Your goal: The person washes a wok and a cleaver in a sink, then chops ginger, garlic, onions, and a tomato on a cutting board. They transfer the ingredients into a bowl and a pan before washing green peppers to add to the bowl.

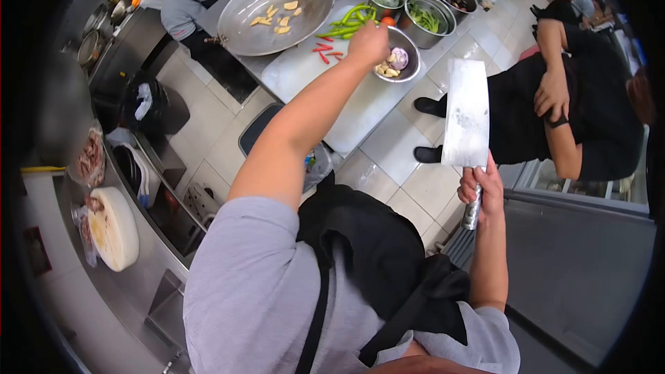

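Note:
My left hand (369, 43) reaches over the marble-like cutting board (301, 73), fingers curled in by the rim of a small metal bowl (413, 62); what they hold, if anything, is hidden. That bowl holds a purple onion (397, 59) and garlic cloves (386, 69). Green chillies (343, 26) lie beside the hand, with cut red chillies (323, 53) to their left. A small tomato (388, 21) shows just past my fingers. Off to the right, my right hand (482, 187) is wrapped round the handle of a cleaver (466, 114), its wide blade pointing up and away from the board.
A large metal pan (235, 24) with pale slices stands left of the chillies. Metal containers of ingredients (424, 40) crowd the back right. One person (190, 7) is at the upper left, another (589, 90) stands at right. A round board (125, 228) rests on the left counter.

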Demonstrator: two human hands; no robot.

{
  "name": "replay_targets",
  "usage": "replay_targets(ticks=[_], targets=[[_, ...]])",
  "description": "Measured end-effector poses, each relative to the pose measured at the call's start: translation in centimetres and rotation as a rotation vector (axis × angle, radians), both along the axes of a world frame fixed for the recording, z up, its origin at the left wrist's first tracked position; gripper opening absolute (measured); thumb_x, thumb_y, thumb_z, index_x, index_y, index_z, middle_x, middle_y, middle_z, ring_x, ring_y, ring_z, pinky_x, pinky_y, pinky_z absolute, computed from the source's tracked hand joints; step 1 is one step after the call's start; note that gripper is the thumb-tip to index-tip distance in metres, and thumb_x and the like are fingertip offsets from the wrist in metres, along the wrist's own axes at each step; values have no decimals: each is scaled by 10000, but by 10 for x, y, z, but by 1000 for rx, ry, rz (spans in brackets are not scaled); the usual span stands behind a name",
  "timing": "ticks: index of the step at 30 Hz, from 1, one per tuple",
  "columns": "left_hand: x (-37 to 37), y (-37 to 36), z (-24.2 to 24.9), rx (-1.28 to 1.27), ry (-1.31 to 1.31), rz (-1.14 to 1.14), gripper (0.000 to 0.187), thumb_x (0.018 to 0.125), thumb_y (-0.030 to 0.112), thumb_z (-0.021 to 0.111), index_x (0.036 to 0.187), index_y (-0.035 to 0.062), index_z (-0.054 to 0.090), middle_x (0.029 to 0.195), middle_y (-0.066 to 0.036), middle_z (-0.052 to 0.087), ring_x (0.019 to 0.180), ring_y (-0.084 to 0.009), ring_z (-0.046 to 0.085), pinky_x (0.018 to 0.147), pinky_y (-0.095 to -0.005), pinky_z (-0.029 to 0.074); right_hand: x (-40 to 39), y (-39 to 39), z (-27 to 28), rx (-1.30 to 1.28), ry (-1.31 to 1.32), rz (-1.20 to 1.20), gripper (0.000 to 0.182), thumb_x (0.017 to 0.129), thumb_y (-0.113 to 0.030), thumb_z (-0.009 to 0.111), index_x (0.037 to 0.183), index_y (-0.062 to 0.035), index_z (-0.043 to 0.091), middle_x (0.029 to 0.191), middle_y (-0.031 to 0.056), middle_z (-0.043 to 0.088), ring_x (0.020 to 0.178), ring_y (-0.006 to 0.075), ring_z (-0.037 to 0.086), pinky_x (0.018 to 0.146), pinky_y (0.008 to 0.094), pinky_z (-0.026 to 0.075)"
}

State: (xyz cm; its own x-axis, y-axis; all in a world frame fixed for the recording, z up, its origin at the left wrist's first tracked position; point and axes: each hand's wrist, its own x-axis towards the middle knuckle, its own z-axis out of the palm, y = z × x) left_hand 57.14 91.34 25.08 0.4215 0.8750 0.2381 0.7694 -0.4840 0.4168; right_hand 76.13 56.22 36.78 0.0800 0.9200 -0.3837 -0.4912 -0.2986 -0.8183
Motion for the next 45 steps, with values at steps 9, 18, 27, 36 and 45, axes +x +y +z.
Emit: replay_targets(ticks=[9,18,27,36,45], targets=[[-103,-194,-107,-96,-304,127,476,704,193,839,1139,67,694,1062,-155,635,1028,-351,608,918,-428,503,-34,3,-74,-88,-508,544,846,915,-9,575,1603,-286,168,697,88,547,464,207,556,439,346,473],[-115,-241,-122,-96,-520,560,691,785,190,807,1385,50,494,1261,-184,556,1184,-347,529,1018,-446,435,-97,39,-132,78,-1601,899,885,887,-80,586,1587,-401,151,880,256,688,822,451,670,739,545,511],[-90,-262,-153,-709,-1458,937,579,1059,443,420,1441,8,409,1463,-190,460,1332,-293,458,1101,-386,361,-115,44,-111,133,-1491,810,886,871,-81,586,1585,-387,160,1031,303,679,925,498,641,849,542,504],[-69,-208,-112,-849,-1802,1055,616,1065,457,320,1534,58,320,1503,-238,426,1366,-340,454,1118,-406,376,-155,40,-112,339,-1583,317,867,862,-7,558,1598,-298,205,854,256,679,711,441,656,655,498,519],[-63,-196,-64,-927,-1353,1335,553,1072,325,295,1546,41,286,1566,-257,317,1413,-423,377,1180,-488,341,-156,38,-170,-32,-1643,805,979,814,3,527,1587,-422,102,968,283,694,897,464,679,806,569,519]])
